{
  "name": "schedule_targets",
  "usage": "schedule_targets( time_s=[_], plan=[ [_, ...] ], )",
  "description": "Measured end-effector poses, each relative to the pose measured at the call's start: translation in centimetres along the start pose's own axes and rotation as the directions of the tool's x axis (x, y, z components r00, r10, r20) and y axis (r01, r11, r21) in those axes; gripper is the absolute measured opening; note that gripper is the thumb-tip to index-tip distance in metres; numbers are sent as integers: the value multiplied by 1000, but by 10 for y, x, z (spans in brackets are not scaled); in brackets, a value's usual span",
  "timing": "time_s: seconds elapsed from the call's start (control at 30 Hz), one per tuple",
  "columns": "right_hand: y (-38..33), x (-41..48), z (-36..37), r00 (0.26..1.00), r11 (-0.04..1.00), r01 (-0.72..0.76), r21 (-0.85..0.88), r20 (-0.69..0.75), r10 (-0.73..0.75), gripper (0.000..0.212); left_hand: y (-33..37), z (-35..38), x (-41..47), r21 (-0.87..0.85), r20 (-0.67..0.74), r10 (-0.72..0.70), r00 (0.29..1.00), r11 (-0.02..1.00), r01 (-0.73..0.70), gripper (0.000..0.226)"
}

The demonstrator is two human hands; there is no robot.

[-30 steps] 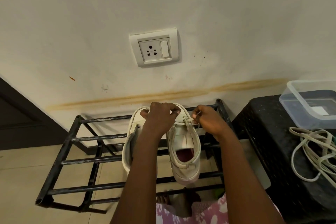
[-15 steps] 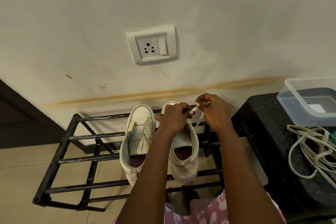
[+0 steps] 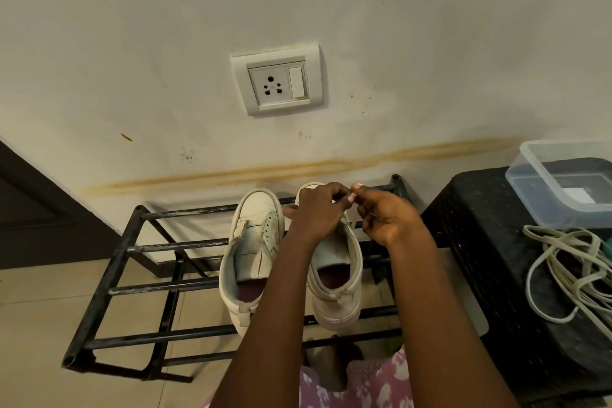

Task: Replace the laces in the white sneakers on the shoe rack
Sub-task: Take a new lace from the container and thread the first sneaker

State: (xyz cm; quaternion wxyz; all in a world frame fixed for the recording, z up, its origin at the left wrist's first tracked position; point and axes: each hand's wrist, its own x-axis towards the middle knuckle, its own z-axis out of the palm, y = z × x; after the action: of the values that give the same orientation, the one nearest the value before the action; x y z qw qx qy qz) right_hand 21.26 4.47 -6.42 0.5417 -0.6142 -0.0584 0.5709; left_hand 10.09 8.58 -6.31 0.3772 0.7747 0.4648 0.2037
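Both white sneakers stand on the black shoe rack (image 3: 114,290), lower centre of the frame. The sneaker at frame left (image 3: 255,242) shows bare eyelets (no lace visible). The left hand (image 3: 318,212) and right hand (image 3: 387,219) meet over the front of the other sneaker (image 3: 334,272). Each grip is closed to a pinch on what appears to be a pale lace (image 3: 352,198). Whether it is going out or in cannot be determined. Loose laces (image 3: 569,275) lie on the black stool (image 3: 480,242), frame right. Judged status: neither shoe is relaced yet.
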Motion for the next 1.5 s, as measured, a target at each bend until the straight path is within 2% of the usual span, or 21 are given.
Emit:
schedule_targets(
  time_s=[0.17,0.3,0.33,0.4,0.47,0.53,0.6,0.67,0.73,0.8,0.87,0.93,0.97,1.03,1.07,1.13,1.23,1.3,1.37,1.43,1.5],
  plan=[
    [-12,0,-6,992,987,127,101,7,-128,6,4,-4,-2,106,43,-5,999,994,0,20],
    [-30,-18,-10,961,949,274,154,-3,-277,11,9,-11,-3,429,107,-100,989,902,45,21],
    [-33,-23,-10,949,938,312,152,-1,-315,10,11,-11,-4,462,114,-108,988,886,43,22],
    [-36,-31,-9,924,919,377,113,25,-382,11,20,-10,-6,367,124,-46,991,930,-2,26],
    [-37,-36,-7,902,903,426,48,59,-429,15,30,-8,-10,49,97,53,994,997,-58,31],
    [-37,-38,-4,879,882,471,12,77,-471,24,39,-5,-12,-154,-33,93,995,983,-97,26],
    [-37,-40,-2,865,868,496,11,79,-495,27,41,-3,-10,-182,-149,86,985,977,-113,21],
    [-36,-39,-3,864,866,501,1,61,-500,25,35,0,-6,-167,-155,71,985,981,-97,18],
    [-37,-38,-5,867,868,496,31,37,-497,20,27,2,-3,-61,-84,76,994,995,-81,16],
    [-40,-37,-7,866,864,499,75,3,-500,17,20,4,0,130,26,77,997,988,-80,12],
    [-44,-40,-10,856,854,516,68,-29,-515,12,22,6,-3,345,148,19,989,936,-70,15],
    [-47,-41,-13,845,843,534,57,-30,-534,6,25,7,-7,453,182,-20,983,889,-66,23],
    [-49,-42,-14,845,844,534,46,-18,-534,4,28,8,-8,419,168,-16,986,906,-57,26],
    [-49,-43,-14,843,843,538,1,22,-538,4,34,8,-6,193,103,28,994,980,-47,34],
    [-49,-42,-14,840,840,542,-13,46,-541,4,37,6,-5,47,46,63,997,997,-65,38],
    [-49,-42,-12,838,841,542,-14,85,-539,8,42,5,-3,-141,-102,100,990,983,-114,38],
    [-43,-43,-9,848,850,525,-40,107,-519,10,47,3,-8,-201,-183,117,976,968,-153,22],
    [-40,-43,-8,851,850,523,-60,94,-517,10,42,5,-9,-150,-146,121,982,978,-143,19],
    [-41,-44,-8,848,844,531,-84,67,-526,9,37,6,-8,-40,-31,120,992,992,-121,17],
    [-45,-46,-9,830,824,558,-96,50,-556,9,37,9,-8,215,87,50,995,974,-67,16],
    [-49,-47,-10,805,798,592,-111,43,-591,8,37,11,-10,459,174,-52,983,888,-34,23]
  ],
)
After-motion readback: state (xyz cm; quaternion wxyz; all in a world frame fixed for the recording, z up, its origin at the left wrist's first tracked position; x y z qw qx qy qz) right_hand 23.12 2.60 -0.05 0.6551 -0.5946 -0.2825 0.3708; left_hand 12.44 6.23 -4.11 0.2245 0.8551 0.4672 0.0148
